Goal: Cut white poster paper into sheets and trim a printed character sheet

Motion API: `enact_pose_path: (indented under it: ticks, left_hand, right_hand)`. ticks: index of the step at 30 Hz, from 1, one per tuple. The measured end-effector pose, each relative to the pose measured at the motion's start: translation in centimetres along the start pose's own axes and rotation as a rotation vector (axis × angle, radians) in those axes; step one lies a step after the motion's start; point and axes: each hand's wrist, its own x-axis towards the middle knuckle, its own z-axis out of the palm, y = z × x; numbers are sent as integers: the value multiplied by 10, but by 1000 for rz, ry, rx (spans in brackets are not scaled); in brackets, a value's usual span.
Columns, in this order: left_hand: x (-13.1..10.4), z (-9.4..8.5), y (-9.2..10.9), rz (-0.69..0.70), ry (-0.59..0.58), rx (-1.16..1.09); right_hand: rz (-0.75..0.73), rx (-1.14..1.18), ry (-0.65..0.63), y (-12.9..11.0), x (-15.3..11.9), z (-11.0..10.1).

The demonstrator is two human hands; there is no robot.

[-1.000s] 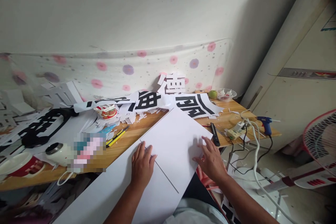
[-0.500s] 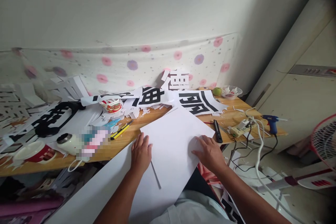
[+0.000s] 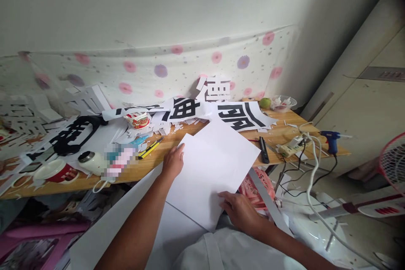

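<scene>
Left hand [image 3: 173, 161]: at the white sheet's [image 3: 209, 168] left edge, frame centre; fingers close together, grip unclear. Right hand [image 3: 240, 211]: by its lower right edge, fingers slightly apart, pinch unclear. White sheet: centre, overlapping a larger sheet [image 3: 174, 228]. Step, apparently: positioning; next move calls for steady edges. Room: tight; yellow knife [image 3: 149, 149] left, black tool [image 3: 263, 149] just beside right corner.

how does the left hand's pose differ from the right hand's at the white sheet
The left hand is at the left edge of the white sheet; the right hand is at its right edge, lower in the view. The left hand's fingers point forward, while the right hand's point mostly leftward. Both are at the same sheet.
</scene>
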Motion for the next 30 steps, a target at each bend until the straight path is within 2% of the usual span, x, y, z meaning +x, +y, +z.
enact_pose_path:
  ticks: [6, 9, 12, 14, 16, 18, 21, 23, 26, 30]
  left_hand:
    - [28, -1, 1, -70, -55, -77]
    - [34, -1, 1, -111, -70, -100]
    - [30, 0, 2, -90, -72, -90]
    - [25, 1, 2, -70, -56, -63]
    - [20, 3, 1, -60, -40, -32]
    - [15, 5, 0, -43, -28, -13]
    - [12, 7, -2, 3, -7, 0]
    - [10, 8, -2, 17, 9, 9]
    - [7, 8, -1, 19, 22, 30]
    - [-1, 7, 0, 10, 42, 52]
  right_hand:
    - [8, 268, -226, -19, 16, 19]
    - [0, 463, -364, -16, 16, 31]
    - [52, 730, -408, -5, 12, 35]
    - [74, 828, -363, 5, 6, 31]
    - [113, 808, -266, 16, 0, 25]
    - [236, 767, -149, 28, -6, 18]
    - [497, 795, 21, 43, -8, 6]
    - [585, 840, 111, 48, -5, -2]
    - [594, 910, 184, 49, 4, -14]
    - [572, 969, 193, 47, 13, -23]
